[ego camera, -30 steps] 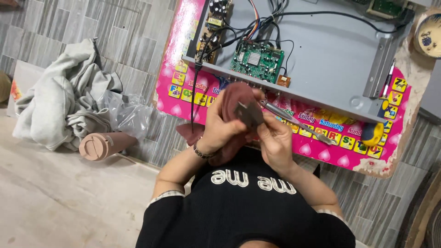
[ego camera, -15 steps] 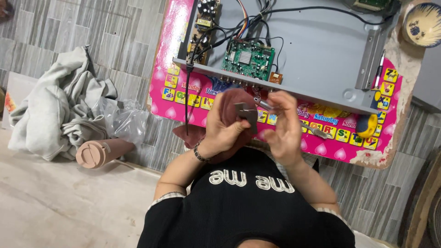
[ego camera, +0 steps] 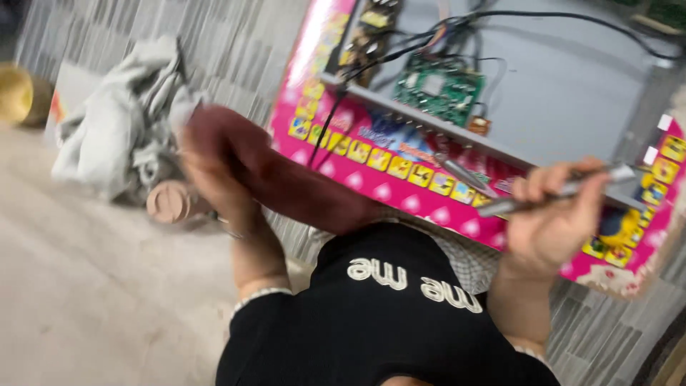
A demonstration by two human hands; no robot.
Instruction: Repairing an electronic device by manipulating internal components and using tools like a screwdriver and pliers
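Two hands are raised apart. Your left hand (ego camera: 214, 168) clutches a dark red cloth (ego camera: 286, 179) trailing rightward. Your right hand (ego camera: 550, 221) pinches a slim metal tool (ego camera: 564, 189), long axis near-horizontal, tip up-right, above the pink mat (ego camera: 400, 179).

Left hand (ego camera: 214, 171) grips a maroon cloth (ego camera: 286, 179); right hand (ego camera: 550, 221) holds a metal tool (ego camera: 557, 191).

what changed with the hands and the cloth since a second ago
The hands have parted: the left hand swung the dark red cloth out to the left, while the right hand moved right, keeping the slim metal tool. The green circuit board and pink mat stayed put.
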